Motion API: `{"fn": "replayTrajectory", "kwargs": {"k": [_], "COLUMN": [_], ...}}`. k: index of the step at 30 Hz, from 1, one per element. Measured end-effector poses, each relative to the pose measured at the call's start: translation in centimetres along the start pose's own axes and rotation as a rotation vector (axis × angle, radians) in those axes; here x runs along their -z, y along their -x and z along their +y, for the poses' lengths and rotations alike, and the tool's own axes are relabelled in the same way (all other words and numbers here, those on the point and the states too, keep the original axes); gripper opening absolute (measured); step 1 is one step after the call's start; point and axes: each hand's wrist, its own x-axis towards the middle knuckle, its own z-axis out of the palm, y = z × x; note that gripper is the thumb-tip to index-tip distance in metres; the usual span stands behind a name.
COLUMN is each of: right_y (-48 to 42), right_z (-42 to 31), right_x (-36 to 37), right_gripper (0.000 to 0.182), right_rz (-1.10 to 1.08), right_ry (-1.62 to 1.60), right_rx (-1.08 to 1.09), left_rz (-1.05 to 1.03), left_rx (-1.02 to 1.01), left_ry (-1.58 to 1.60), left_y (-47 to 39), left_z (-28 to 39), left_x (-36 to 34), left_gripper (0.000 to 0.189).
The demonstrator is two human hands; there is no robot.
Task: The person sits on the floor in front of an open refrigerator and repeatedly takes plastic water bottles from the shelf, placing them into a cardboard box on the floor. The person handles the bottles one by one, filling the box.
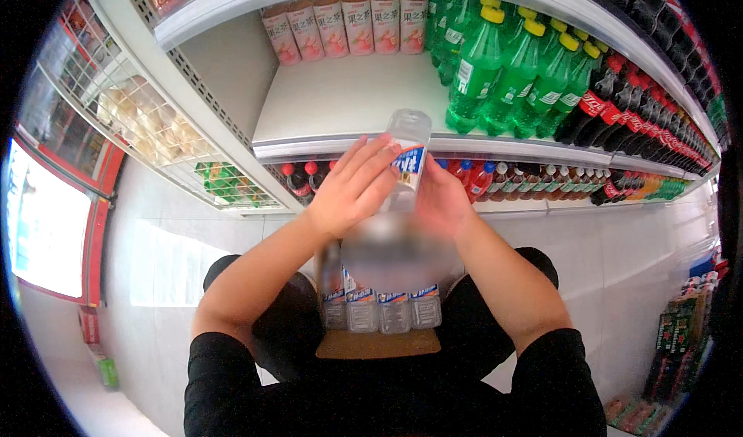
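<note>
A clear plastic bottle (410, 124) with a white, blue and orange label is tilted between my hands, just in front of the shelf edge. My left hand (355, 184) lies over its left side with the fingers across the label. Against the bottle's right side is my right hand (444, 196), its fingertips partly hidden behind it. Between my knees rests an open cardboard box (377, 344) holding several similar clear bottles (395, 315). A blurred patch hides the box's far part and the held bottle's lower end.
On the shelf board (348, 100) stand pink drink cartons (357, 25), green soda bottles with yellow caps (476, 80) and dark cola bottles (598, 109). Below is a row of assorted bottles (522, 181). A wire rack (168, 129) stands left, and stacked packs (676, 332) sit right.
</note>
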Motion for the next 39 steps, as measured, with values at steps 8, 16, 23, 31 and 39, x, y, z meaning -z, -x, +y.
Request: {"fn": "replayTrajectory", "kwargs": {"k": [8, 16, 23, 31, 39], "right_y": [0.6, 1.0, 1.3, 1.0, 0.3], "right_z": [-2.0, -1.8, -2.0, -1.7, -0.3], "right_x": [-1.2, -1.7, -2.0, -2.9, -0.2], "right_gripper": [0.060, 0.054, 0.050, 0.044, 0.029], "right_rz": [-0.061, 0.068, 0.097, 0.210, 0.073], "right_ry": [0.215, 0.403, 0.473, 0.642, 1.155], "right_rx": [-0.036, -0.116, -0.123, -0.194, -0.139], "left_rz": [-0.105, -0.102, 0.205, 0.436, 0.207], "left_rx": [0.571, 0.763, 0.697, 0.976, 1.207], "left_ry": [0.254, 0.583, 0.249, 0.290, 0.199], "left_y": [-7.7, -13.6, -13.7, -11.3, -12.1], "left_z": [-6.6, -18.1, -20.1, -20.5, -19.1], "left_x": [-3.2, -8.9, -15.2, -21.0, -19.3], "left_gripper": [0.078, 0.081, 0.072, 0.048, 0.048]}}
